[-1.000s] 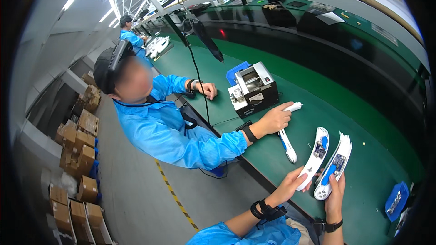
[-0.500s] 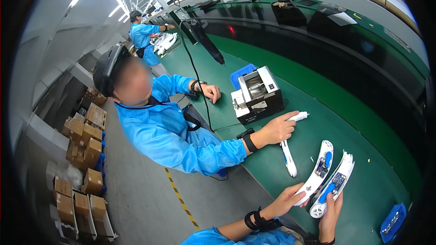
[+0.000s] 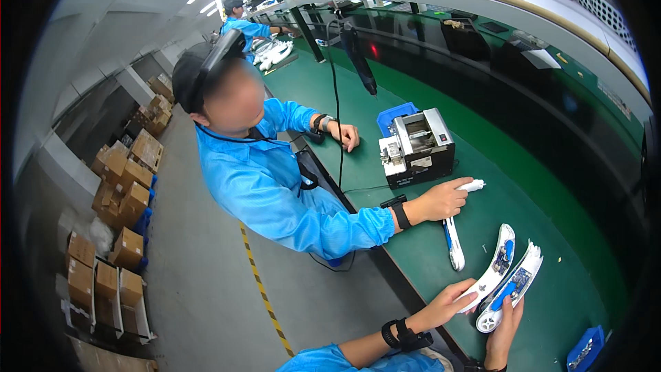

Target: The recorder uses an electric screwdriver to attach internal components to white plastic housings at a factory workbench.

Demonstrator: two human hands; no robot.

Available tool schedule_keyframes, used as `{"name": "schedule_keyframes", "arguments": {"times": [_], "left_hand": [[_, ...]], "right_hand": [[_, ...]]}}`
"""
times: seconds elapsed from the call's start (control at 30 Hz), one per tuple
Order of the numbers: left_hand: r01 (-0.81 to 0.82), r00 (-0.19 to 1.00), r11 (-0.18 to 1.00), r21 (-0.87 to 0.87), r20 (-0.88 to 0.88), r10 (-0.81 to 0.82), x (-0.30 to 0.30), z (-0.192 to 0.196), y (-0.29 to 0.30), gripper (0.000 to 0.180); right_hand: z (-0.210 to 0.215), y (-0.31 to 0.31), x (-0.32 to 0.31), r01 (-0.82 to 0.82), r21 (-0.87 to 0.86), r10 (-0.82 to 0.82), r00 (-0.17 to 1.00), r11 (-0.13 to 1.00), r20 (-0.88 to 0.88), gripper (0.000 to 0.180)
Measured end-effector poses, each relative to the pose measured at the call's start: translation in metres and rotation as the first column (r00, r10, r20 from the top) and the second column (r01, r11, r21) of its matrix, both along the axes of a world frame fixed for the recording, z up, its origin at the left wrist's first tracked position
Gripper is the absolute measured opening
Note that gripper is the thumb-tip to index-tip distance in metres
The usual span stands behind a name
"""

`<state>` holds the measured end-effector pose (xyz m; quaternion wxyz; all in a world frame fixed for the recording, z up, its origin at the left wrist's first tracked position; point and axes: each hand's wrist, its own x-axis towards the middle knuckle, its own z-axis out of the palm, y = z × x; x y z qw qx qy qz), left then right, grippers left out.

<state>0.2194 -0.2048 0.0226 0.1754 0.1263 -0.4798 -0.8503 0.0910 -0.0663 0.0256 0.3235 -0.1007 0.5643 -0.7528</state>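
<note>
My left hand (image 3: 451, 300) grips the near end of a long white curved plastic shell (image 3: 494, 269) with a small circuit board inside. My right hand (image 3: 508, 320) holds a second white shell (image 3: 518, 286) with a blue part in it, lying right beside the first. Both shells rest over the green workbench (image 3: 551, 234). A white and blue narrow piece (image 3: 454, 244) lies on the bench just left of them. A co-worker in a blue coat leans in from the left; that person's hand (image 3: 447, 200) is closed on a white pen-like tool (image 3: 474, 184).
A grey and black box-shaped machine (image 3: 416, 148) stands behind the co-worker's hand, with a blue bin (image 3: 396, 116) beyond it. A dark tool (image 3: 358, 55) hangs on a cable. Another blue bin (image 3: 585, 351) sits at bottom right. Cardboard boxes (image 3: 117, 234) line the floor on the left. Another worker (image 3: 244, 24) stands far back.
The view has shifted, so the co-worker and bench appear closer. My hands still hold the two white shells side by side. The co-worker's hand with the white tool has stayed near the machine.
</note>
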Motion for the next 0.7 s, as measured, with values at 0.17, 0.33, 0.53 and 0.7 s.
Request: {"name": "schedule_keyframes", "arguments": {"times": [0.17, 0.33, 0.53, 0.7], "left_hand": [[0.014, 0.999, 1.0, -0.015, -0.035, -0.014, -0.001, -0.011, -0.001, 0.028], [0.037, 0.999, 0.999, -0.003, -0.033, -0.037, -0.001, -0.009, -0.004, 0.029], [0.054, 0.998, 0.998, 0.026, -0.047, -0.052, -0.002, -0.014, -0.004, 0.03], [0.061, 0.998, 0.998, 0.021, -0.022, -0.061, 0.0, -0.01, -0.004, 0.031]], "right_hand": [[-0.004, -0.001, 0.001, 0.023, 0.012, -0.023, 0.998, 1.0, -0.05, 0.053], [-0.009, -0.001, -0.003, -0.001, 0.021, 0.002, 0.998, 1.0, -0.065, 0.048], [-0.011, -0.001, -0.004, 0.008, 0.017, -0.007, 0.998, 1.0, -0.069, 0.047], [-0.012, 0.002, -0.005, 0.02, 0.026, -0.018, 0.999, 0.999, -0.043, 0.047]]}}
